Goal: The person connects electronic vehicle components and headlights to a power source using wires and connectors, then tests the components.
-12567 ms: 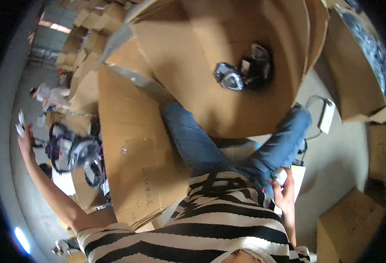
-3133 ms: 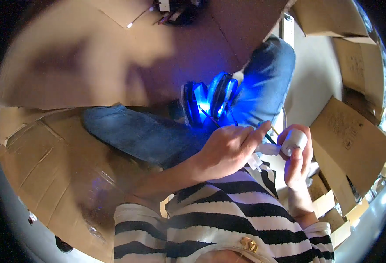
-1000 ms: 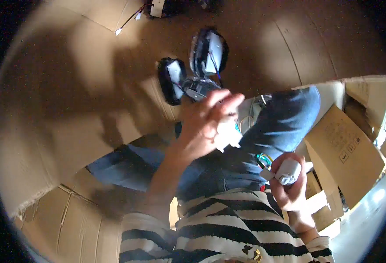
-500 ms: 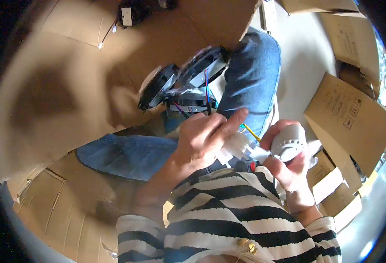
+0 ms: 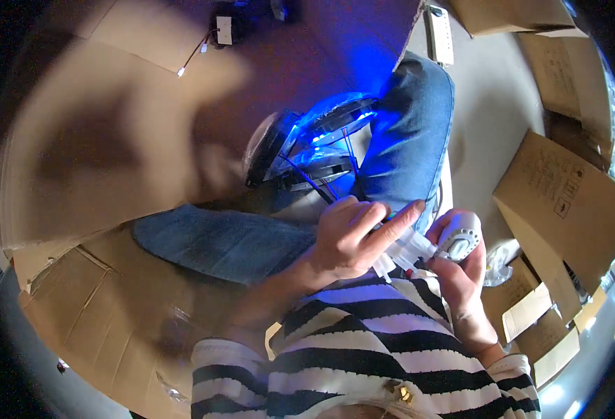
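My left hand (image 5: pixel 353 241) is closed round several translucent white plastic connectors (image 5: pixel 385 265), its index finger stretched toward my right hand. My right hand (image 5: pixel 464 276) grips a white rounded device (image 5: pixel 459 236) with a ring of small holes round its face. The connectors' ends meet or nearly touch this device; the exact joint is too small to make out. Dark and coloured wires (image 5: pixel 304 178) run from under my left hand to a cluster of black round units (image 5: pixel 342 117) between my legs. Blue light shines from these units, which are partly wrapped in clear film.
A large cardboard sheet (image 5: pixel 105 160) spreads along the left and far side. On it lie a black part with a white label (image 5: pixel 224 30) and a thin cable (image 5: pixel 192 59). Cardboard boxes (image 5: pixel 559 188) stand at the right. A white strip-shaped object (image 5: pixel 440 35) lies beyond my knee.
The round units, unlit before, now glow blue and tint the cardboard and my jeans. The white device has tilted in my right hand. Both hands and the units appear slightly shifted in the view.
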`<state>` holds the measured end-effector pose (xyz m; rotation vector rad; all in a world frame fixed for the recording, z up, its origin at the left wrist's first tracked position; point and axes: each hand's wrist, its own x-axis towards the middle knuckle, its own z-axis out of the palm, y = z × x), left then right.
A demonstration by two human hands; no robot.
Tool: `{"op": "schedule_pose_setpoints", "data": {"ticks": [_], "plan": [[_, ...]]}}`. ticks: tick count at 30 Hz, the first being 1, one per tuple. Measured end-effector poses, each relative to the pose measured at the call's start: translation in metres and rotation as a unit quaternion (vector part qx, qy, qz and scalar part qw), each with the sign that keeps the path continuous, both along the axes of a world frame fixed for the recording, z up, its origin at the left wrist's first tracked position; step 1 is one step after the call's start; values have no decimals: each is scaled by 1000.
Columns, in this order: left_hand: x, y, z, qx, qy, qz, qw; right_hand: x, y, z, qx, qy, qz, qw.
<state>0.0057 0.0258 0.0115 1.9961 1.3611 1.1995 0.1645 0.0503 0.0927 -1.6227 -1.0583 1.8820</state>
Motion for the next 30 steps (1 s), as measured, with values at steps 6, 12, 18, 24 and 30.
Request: {"op": "schedule_pose_setpoints", "data": {"ticks": [6,12,18,24,30], "plan": [[4,-10,0,-35,-25,-8,999,0,-7,-7,2,9,-78,997],[2,-12,-2,-63,-37,-15,997,-6,-8,-13,77,-39,-49,995],[-9,-8,4,-132,-57,6,990,-21,-3,-21,109,-83,-30,990],[-61,28,-20,-169,-371,138,903,-23,18,-21,32,-41,-76,996],[-142,85,-90,-225,-670,202,678,-46,33,-27,-13,-98,-11,995]]}}
